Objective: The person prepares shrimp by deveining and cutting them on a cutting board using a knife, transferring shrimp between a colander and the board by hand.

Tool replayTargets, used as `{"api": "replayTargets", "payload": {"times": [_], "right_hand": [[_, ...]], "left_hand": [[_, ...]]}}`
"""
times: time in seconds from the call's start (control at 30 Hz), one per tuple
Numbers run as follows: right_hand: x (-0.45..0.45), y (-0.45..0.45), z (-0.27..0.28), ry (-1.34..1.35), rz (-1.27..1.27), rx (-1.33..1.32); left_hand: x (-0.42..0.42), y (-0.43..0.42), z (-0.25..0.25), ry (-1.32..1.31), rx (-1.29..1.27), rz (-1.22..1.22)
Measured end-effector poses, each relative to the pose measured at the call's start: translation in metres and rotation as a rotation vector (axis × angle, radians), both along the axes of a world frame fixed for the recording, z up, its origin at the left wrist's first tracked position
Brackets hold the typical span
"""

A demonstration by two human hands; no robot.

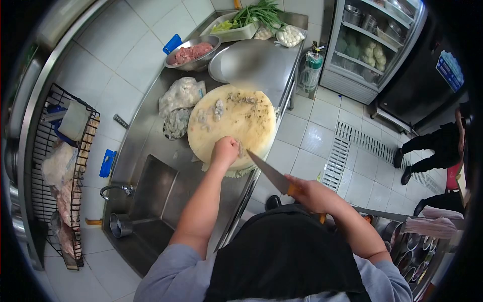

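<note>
My left hand (226, 151) is closed at the near edge of a round, pale cutting board (201, 138), with a small greyish piece (241, 150) beside its fingers. My right hand (311, 195) grips the orange handle of a large knife (271, 172). The blade points up and left, its tip near that piece. Small grey pieces (218, 110) lie on the board's left half, and dark bits (249, 103) are scattered over its far part. Left of the board sit a bag of pale food (183, 95) and a grey, shiny heap (177, 123).
Behind the board are a steel bowl of pink meat (193, 54), a tray of greens (236, 31) and a bag of white pieces (290, 36). A sink (151, 194) is at the near left, a wire rack (63, 176) farther left. Other people stand at right (427, 143).
</note>
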State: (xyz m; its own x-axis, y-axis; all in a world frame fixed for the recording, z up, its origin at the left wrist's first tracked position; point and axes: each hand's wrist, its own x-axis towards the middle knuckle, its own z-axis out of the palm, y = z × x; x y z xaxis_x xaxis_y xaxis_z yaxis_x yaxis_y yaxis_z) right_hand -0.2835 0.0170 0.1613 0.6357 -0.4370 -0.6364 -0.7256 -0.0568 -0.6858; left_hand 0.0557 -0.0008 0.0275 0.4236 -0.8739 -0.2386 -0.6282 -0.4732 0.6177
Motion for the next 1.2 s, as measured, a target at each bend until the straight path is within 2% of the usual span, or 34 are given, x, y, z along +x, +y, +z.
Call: {"api": "replayTargets", "payload": {"times": [0.07,0.1,0.23,0.3,0.43,0.5,0.6,0.63,0.7,0.73,0.83,0.87,0.93,1.1,1.2], "right_hand": [[0.001,-0.003,-0.025,-0.106,-0.038,-0.239],[0.005,-0.005,-0.032,-0.103,-0.042,-0.241],[0.023,-0.013,-0.042,-0.116,-0.014,-0.299],[0.027,-0.016,-0.038,-0.068,0.025,-0.308],[0.028,-0.019,-0.04,0.001,0.051,-0.321],[0.03,-0.022,-0.037,-0.019,0.062,-0.354],[0.03,-0.022,-0.028,0.015,0.041,-0.313],[0.03,-0.023,-0.035,-0.002,0.065,-0.327],[0.029,-0.024,-0.033,-0.009,0.086,-0.342],[0.032,-0.022,-0.023,0.016,0.07,-0.311],[0.034,-0.021,-0.031,0.031,0.078,-0.325],[0.034,-0.021,-0.036,0.021,0.094,-0.375],[0.039,-0.013,-0.017,0.086,0.049,-0.361],[0.035,0.004,-0.018,0.164,0.014,-0.366],[0.031,0.01,-0.025,0.039,0.074,-0.293]], "left_hand": [[0.004,-0.001,-0.009,-0.075,-0.041,0.004],[0.004,-0.001,-0.012,-0.151,-0.08,0.008],[-0.024,0.007,0.024,-0.129,-0.12,0.01],[-0.029,0.009,0.028,-0.312,-0.028,-0.076],[-0.011,0.006,0.009,-0.24,0.007,-0.014],[0.002,0.005,0.002,-0.069,0.009,-0.025],[0.021,0.001,-0.009,0.026,0.036,-0.08],[0.014,0.0,0.003,0.034,0.039,-0.08],[0.001,-0.003,0.024,-0.148,0.032,-0.024],[0.004,-0.003,0.01,-0.101,-0.155,-0.023],[0.011,-0.015,-0.002,-0.082,-0.102,-0.134],[0.017,-0.02,-0.008,-0.084,-0.101,-0.132],[0.027,-0.027,-0.017,0.086,-0.027,-0.098],[0.026,-0.023,-0.019,0.07,-0.073,-0.057],[0.026,-0.022,-0.024,0.059,-0.107,-0.038]]}}
